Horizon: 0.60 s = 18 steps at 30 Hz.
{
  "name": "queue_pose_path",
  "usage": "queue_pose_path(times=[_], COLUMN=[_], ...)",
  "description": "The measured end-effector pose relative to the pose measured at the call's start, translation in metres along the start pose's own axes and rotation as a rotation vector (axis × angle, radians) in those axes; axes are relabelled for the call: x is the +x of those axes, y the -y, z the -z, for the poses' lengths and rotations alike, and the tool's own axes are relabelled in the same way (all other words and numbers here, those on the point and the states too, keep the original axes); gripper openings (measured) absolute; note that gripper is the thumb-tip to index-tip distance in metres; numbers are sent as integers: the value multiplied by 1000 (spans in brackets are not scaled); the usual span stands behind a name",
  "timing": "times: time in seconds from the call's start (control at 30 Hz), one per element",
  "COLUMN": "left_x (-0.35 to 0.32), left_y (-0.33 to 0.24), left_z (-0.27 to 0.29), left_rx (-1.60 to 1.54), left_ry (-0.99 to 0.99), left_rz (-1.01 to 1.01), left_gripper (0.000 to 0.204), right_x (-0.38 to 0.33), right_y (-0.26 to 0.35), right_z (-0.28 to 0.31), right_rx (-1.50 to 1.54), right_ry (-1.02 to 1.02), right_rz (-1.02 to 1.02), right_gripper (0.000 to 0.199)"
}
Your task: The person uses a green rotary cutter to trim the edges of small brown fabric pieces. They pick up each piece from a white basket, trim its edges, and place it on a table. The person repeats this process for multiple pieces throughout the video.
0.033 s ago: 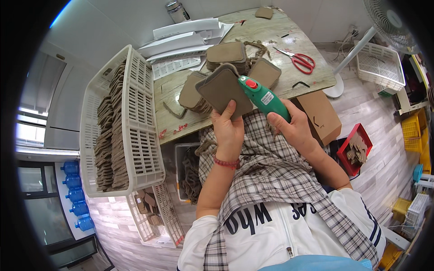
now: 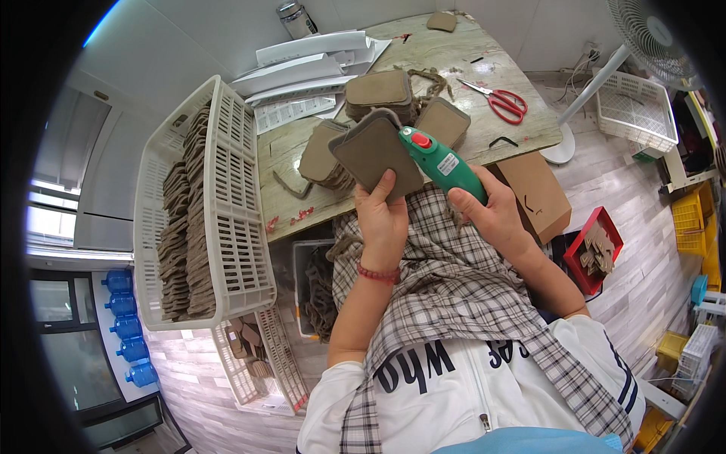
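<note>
My left hand (image 2: pixel 380 216) grips a brown, round-cornered fabric pad (image 2: pixel 376 160) by its lower edge, thumb on top, fingers hidden underneath. The pad tilts above the table's front edge. In my right hand (image 2: pixel 495 208) is a green electric cutter (image 2: pixel 446 168) with a red switch. Its tip meets the pad's upper right edge, where a thin trimmed strip curls up; the blade itself is hidden. Close behind lie a stack of similar pads (image 2: pixel 378 88), a left stack (image 2: pixel 321 157) and a right stack (image 2: pixel 444 121).
Red-handled scissors (image 2: pixel 505 104) and fabric offcuts (image 2: pixel 429 82) lie on the table (image 2: pixel 522 72). Papers (image 2: pixel 302 76) lie at the back left. A white crate (image 2: pixel 238 197) full of pads stands left. A cardboard box (image 2: pixel 533 197), red tray (image 2: pixel 614 227) and fan (image 2: pixel 654 41) stand right.
The pad and the cutter have shifted very slightly; both hands keep their hold. Everything else is the same.
</note>
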<state>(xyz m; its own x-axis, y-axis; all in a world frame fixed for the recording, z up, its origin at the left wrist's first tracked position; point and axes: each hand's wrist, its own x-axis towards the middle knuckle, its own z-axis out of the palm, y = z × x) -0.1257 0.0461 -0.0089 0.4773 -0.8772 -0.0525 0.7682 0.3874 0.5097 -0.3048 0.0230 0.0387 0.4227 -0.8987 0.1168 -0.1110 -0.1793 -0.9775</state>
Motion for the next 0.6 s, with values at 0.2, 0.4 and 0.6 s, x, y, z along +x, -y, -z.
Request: queue_pose_path(times=[0.2,0.4,0.6], left_x=[-5,-6,-9], left_y=[-17,-55,-82], left_z=[12,16,18], left_rx=[152,392,638], left_ry=[22,132,147], left_rz=[28,69,87], left_gripper=[38,44,47], right_x=[-2,-5,-8], right_y=[17,13,-2], right_z=[16,36,46], right_rx=[23,-94,-281], right_ry=[93,198,249], right_rz=[-119,-78,117], right_gripper=[40,42,46])
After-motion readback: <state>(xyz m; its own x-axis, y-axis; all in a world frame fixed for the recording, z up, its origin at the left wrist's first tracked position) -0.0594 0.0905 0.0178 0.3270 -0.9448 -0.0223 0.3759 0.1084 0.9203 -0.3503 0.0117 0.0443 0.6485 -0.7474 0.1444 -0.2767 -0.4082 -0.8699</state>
